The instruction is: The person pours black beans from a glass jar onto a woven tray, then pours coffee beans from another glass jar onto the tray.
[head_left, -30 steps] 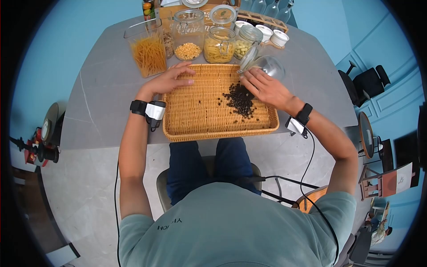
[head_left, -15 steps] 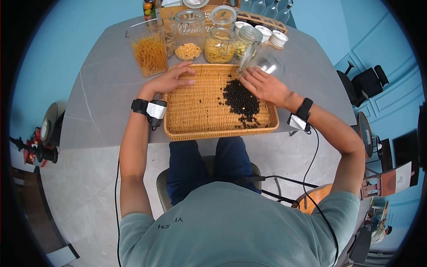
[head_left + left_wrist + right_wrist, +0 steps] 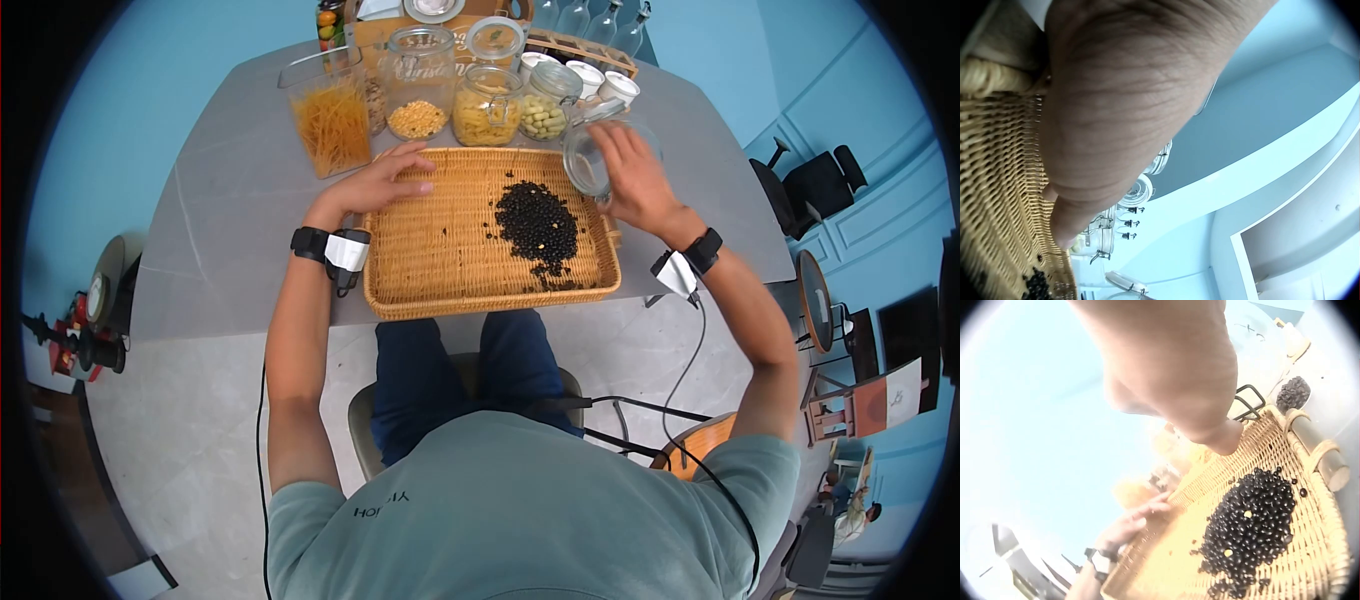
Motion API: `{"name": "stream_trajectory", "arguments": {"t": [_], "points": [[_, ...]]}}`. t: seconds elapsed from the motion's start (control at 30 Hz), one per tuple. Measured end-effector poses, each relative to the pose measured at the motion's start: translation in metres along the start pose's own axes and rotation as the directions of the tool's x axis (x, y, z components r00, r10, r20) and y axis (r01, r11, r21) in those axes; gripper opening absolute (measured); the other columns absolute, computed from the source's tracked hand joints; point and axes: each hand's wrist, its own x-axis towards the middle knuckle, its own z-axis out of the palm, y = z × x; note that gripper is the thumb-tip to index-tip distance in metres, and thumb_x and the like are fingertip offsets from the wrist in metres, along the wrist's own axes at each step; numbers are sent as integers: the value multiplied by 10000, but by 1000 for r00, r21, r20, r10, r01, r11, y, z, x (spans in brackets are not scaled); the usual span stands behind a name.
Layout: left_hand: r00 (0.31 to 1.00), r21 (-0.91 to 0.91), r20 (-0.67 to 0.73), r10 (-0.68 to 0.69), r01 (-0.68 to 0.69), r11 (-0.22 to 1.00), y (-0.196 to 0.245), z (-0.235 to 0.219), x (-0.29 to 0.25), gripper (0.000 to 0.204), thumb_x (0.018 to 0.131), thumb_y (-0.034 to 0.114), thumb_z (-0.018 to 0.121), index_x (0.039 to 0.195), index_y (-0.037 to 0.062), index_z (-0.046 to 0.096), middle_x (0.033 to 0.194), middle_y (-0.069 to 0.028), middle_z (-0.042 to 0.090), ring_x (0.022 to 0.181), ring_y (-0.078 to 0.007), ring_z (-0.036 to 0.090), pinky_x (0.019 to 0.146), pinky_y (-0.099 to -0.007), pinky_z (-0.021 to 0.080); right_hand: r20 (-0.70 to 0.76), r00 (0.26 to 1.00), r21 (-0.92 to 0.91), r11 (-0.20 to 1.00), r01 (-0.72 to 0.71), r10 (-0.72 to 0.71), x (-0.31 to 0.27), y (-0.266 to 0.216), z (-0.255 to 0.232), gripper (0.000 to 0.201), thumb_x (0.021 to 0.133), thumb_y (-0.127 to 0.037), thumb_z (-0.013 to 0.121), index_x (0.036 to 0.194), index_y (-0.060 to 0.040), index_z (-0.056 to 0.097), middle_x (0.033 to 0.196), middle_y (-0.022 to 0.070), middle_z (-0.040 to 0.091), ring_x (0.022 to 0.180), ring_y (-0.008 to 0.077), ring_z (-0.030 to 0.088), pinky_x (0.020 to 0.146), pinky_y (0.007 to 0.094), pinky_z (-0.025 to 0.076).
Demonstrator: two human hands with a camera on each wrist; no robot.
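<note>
Since half a second ago your right hand (image 3: 635,180) has lifted the glass jar (image 3: 590,160) up and away from the wicker tray (image 3: 440,250); the jar now looks emptied, tipped on its side above the tray's far right corner, mouth facing the tray, your fingers curled round it. Largest of all, the grey table (image 3: 230,220) carries the tray, which sits at its near edge in front of you. On the tray's right half lies a heap of black beans (image 3: 535,225), with a few pale ones mixed in and some strays scattered around it. Your left hand (image 3: 385,180) rests flat on the tray's far left corner, fingers straight and relaxed, holding nothing. Behind the tray stand a row of storage jars (image 3: 420,80) with pasta and grains.
</note>
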Motion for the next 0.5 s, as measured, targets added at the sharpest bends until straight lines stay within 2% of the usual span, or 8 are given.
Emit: {"name": "stream_trajectory", "arguments": {"t": [0.03,0.1,0.13,0.2,0.23,0.3,0.4,0.5], "points": [[1000,-1,0,5,-5,1000,0,0,0,449,963,397,647,1326,137,598,1627,-111,258,1518,-295,198,1217,-463,205,1,1000,-4,1000,-2,2,-4,5,2,983,562,-87,850,1418,16,378,1369,215,481,1278,392,465,1105,448,403],[1000,12,4,16,-16,1000,-1,0,1,435,965,378,649,1320,132,600,1626,-110,260,1518,-291,198,1216,-455,206,-173,966,101,979,-175,190,-12,21,14,1016,535,-129,879,1409,7,378,1353,223,477,1248,414,460,1088,455,407],[1000,13,3,18,-18,1000,1,0,1,435,965,378,649,1320,132,600,1626,-110,260,1518,-291,198,1216,-455,206,-174,966,99,980,-175,190,-16,29,19,1016,535,-129,879,1409,7,378,1353,223,477,1248,414,460,1088,455,407],[1000,20,2,-10,10,1000,5,0,-1,423,966,363,651,1313,127,601,1625,-110,262,1519,-288,194,1217,-447,202,-278,873,261,906,-333,401,-23,47,29,1023,531,-146,881,1409,17,384,1347,232,484,1267,411,448,1100,444,391],[1000,22,2,-9,9,1000,2,0,0,423,966,363,651,1313,127,601,1625,-110,262,1519,-288,194,1217,-447,202,-280,872,262,906,-333,402,-26,54,31,1023,531,-146,881,1409,17,384,1347,232,484,1267,411,448,1100,444,391],[1000,38,7,25,-25,999,-3,-1,2,422,964,358,655,1311,125,601,1625,-106,262,1520,-287,189,1220,-442,196,-333,742,349,808,-475,581,-32,69,34,1004,551,-173,887,1402,38,398,1345,242,496,1273,393,466,1099,433,394],[1000,20,4,0,0,1000,3,0,0,423,962,354,658,1314,126,601,1626,-102,262,1521,-287,187,1222,-443,193,-309,666,491,714,-500,679,-42,95,46,970,591,-200,892,1393,62,413,1354,250,505,1277,369,493,1098,427,401],[1000,34,7,8,-8,999,3,-1,1,421,961,354,660,1311,126,605,1628,-97,260,1518,-283,195,1220,-440,200,-295,631,533,672,-515,718,-51,100,48,967,600,-208,897,1389,78,417,1343,260,527,1252,357,535,1070,419,433]]}}
